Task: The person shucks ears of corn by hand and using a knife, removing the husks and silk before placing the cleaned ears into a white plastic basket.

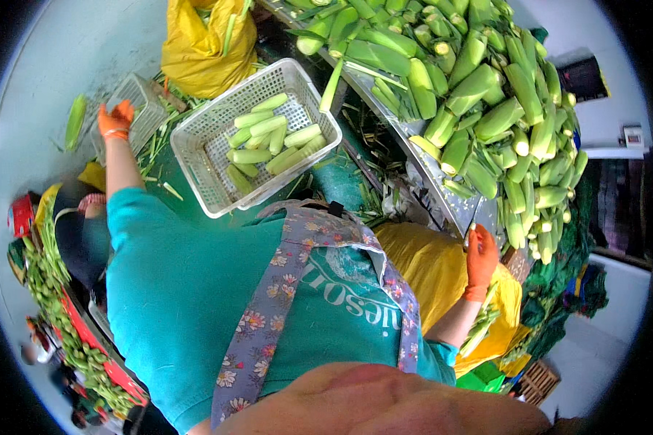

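Observation:
My left hand (116,120), in an orange glove, is stretched out at the far left with its fingers apart, beside a small pale basket (146,109). A green corn cob (75,123) shows just left of it. My right hand (480,261), gloved in orange too, is closed on a knife (474,216) with a thin blade, at the metal table's (442,190) near edge. Unhusked corn (479,94) is heaped on that table. Between my hands, a white plastic basket (185,138) holds several pale green trimmed corn cobs (272,134).
A yellow sack (207,51) stands beyond the white basket. Another yellow sack (428,264) with husks is below my right hand. Leaf scraps (152,156) litter the floor at left. Further left, more corn (80,348) lies along a red-edged surface, with people nearby.

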The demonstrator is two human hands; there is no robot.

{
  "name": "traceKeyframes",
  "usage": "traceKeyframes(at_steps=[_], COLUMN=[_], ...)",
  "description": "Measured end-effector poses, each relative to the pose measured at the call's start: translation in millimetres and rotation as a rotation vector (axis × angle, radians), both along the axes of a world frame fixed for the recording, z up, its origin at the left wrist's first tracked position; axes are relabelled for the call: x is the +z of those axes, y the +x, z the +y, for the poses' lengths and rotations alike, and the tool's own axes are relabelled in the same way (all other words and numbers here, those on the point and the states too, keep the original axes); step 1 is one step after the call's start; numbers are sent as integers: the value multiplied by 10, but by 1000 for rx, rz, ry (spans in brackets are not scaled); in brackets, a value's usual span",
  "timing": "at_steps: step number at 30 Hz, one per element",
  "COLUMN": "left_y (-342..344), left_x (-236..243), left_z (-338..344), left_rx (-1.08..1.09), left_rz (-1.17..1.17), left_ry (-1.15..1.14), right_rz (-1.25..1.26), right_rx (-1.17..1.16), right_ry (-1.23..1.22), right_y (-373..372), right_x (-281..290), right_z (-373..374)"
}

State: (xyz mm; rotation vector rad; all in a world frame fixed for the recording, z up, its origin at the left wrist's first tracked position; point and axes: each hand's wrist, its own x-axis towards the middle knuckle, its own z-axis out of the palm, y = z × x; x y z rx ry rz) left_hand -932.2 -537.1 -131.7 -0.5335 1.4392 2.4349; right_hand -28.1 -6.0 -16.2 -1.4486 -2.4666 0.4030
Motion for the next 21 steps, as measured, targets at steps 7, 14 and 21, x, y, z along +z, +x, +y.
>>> traceKeyframes(at_steps=[7,14,21], left_y=[2131,4009,5615], left_x=[-1625,-590,21], left_z=[2665,4467,5642], left_rx=[-702,-1590,-1795], left_rz=[-383,122,522], left_ry=[162,-309,-314], right_rz=[-129,-100,-73], right_rx=[-31,-180,-338], right_ry=[-130,-169,-211], right_y=[-499,467,1292], right_x=[361,60,-124], right_z=[-473,-775,-1059])
